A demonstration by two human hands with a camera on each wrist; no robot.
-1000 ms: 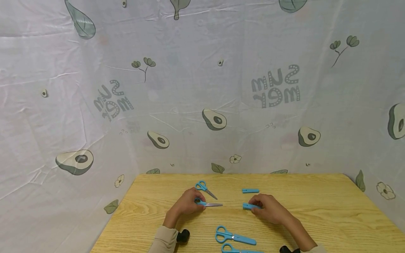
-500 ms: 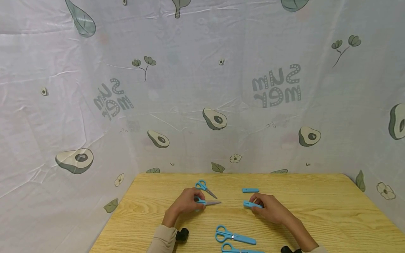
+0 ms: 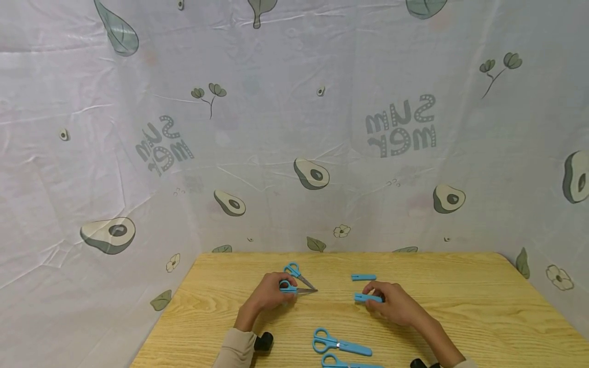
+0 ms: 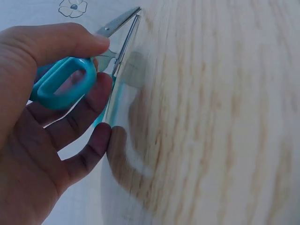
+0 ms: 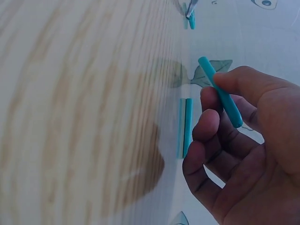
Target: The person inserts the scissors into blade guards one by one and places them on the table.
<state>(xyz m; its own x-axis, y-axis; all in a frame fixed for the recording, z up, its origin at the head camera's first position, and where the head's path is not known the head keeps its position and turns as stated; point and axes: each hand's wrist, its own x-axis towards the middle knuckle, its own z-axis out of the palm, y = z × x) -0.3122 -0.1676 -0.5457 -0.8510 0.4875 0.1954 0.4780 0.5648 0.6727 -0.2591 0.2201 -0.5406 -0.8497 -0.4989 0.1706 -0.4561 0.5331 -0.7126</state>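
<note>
My left hand (image 3: pixel 267 295) grips a pair of blue-handled scissors (image 4: pixel 61 99) by the handles, thumb on top. Their metal blades point right, with the tip meeting the tip of a second pair of scissors (image 3: pixel 306 280) in the head view. That second pair lies uncovered on the table just behind. Across from it, my right hand (image 3: pixel 394 305) pinches a blue blade cover (image 5: pixel 227 100) between thumb and fingers, raised off the wood. Its near end points left toward the scissors, a gap apart. Another blue blade cover (image 3: pixel 363 277) lies behind the right hand.
Two blue scissors with covers on, the farther sheathed scissors (image 3: pixel 350 348) and the nearer sheathed scissors (image 3: pixel 354 365), lie at the front of the wooden table (image 3: pixel 460 286). A printed curtain (image 3: pixel 267 128) hangs behind and at both sides.
My left hand has lifted the scissors slightly and drawn them a little left, so their tip overlaps the other pair's. My right hand has raised the blade cover slightly.
</note>
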